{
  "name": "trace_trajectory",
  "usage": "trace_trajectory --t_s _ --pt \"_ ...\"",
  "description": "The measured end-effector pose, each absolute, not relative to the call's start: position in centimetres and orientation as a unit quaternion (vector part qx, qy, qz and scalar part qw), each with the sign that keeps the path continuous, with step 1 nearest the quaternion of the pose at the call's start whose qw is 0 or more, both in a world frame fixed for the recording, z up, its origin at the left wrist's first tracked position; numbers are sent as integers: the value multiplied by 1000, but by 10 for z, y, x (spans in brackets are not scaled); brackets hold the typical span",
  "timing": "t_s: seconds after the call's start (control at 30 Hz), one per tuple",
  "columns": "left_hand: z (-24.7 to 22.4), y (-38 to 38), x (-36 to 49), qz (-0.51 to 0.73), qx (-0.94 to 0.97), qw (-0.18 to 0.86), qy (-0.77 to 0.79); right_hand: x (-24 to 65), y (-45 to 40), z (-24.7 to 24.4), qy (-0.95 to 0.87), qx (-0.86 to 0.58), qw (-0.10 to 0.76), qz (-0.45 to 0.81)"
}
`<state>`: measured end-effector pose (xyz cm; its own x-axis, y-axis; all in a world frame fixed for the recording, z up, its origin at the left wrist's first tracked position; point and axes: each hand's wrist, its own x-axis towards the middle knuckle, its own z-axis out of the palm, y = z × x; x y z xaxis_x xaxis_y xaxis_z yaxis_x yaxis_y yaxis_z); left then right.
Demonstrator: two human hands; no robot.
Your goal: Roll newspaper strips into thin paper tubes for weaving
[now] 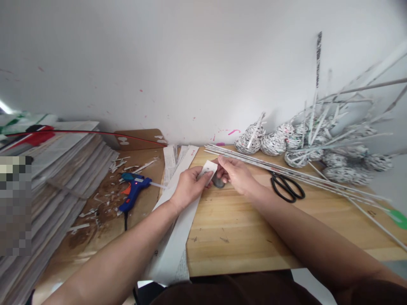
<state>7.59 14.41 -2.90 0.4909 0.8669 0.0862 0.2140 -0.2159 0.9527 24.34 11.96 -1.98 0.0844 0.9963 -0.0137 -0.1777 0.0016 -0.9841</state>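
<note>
My left hand (190, 185) is closed on a small white piece of paper (209, 168) with a little print on it, thumb on top. Close against the paper's right edge, my right hand (234, 173) has its fingers curled in a pinch; what they hold, if anything, is hidden. A dark grey round object (218, 182) shows on the table just below the fingertips, partly covered. Under my left forearm lie long strips of printed paper (182, 216), running from the table's back to its front edge.
Left stand a blue glue gun (135, 194) among paper scraps and a tall paper stack (73, 165). On the right lie black-handled scissors (288, 187), long rolled paper sticks (270, 166) and several woven paper shapes (274, 142) with sticks jutting out. A white wall (190, 63) closes the back.
</note>
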Motion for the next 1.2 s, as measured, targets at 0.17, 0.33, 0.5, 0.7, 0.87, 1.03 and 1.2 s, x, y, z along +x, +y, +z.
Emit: trace_trajectory --t_s 0.17,0.33,0.5,0.7,0.87,1.03,1.2 --pt "-27 146 75 326 673 536 392 254 119 -13 -550 -469 475 501" --pt "-28 146 76 330 678 529 389 254 118 -14 -560 -464 474 496" --pt "-33 147 75 343 707 487 381 251 119 -17 -521 -455 491 529" --pt "-34 146 75 354 731 446 375 244 122 -25 -426 -471 551 541" --pt "-35 145 76 349 737 443 372 238 122 -28 -380 -489 581 528" --pt "-34 144 76 335 749 431 375 236 122 -30 -360 -495 596 520" --pt "-34 143 76 328 753 435 370 234 122 -33 -349 -494 603 520"
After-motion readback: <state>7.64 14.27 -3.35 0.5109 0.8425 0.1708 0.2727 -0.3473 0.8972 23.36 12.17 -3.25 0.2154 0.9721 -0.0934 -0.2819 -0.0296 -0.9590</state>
